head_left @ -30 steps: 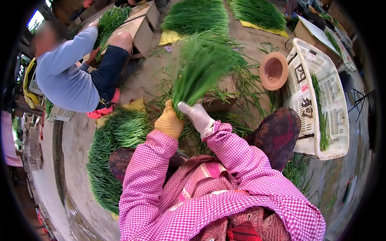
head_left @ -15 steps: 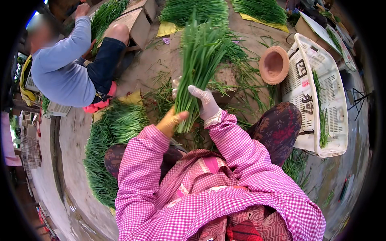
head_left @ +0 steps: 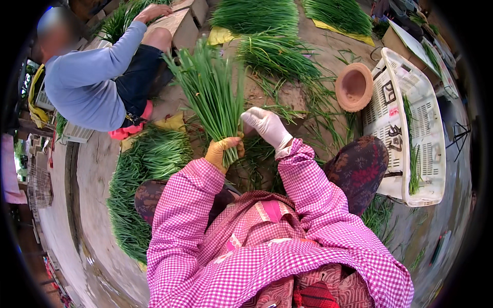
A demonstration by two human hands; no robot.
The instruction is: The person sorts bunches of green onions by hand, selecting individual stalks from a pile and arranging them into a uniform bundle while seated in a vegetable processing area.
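My left hand (head_left: 224, 152), in a yellow glove, is wrapped round the lower stems of a bunch of chives (head_left: 208, 92). The leaves fan upward and lean to the left. Close at the bunch's right side is my right hand (head_left: 266, 126), in a white glove. Its fingers are pinched together, and whatever is between them is too small to make out. Beyond the bunch, more loose chives (head_left: 280, 54) lie on a low wooden block (head_left: 287, 98).
Stacked chives (head_left: 149, 154) lie by my left knee. Further piles (head_left: 257, 15) rest on yellow sheets at the back. To the right stand a terracotta-coloured bowl-shaped vessel (head_left: 354, 87) and a white plastic crate (head_left: 429, 154). A co-worker (head_left: 90, 87) sits at the left, handling greens.
The bunch has swung to the left and now sits in my left hand alone. My right hand has come off its stems and closed into a pinch. The co-worker's arm has lowered.
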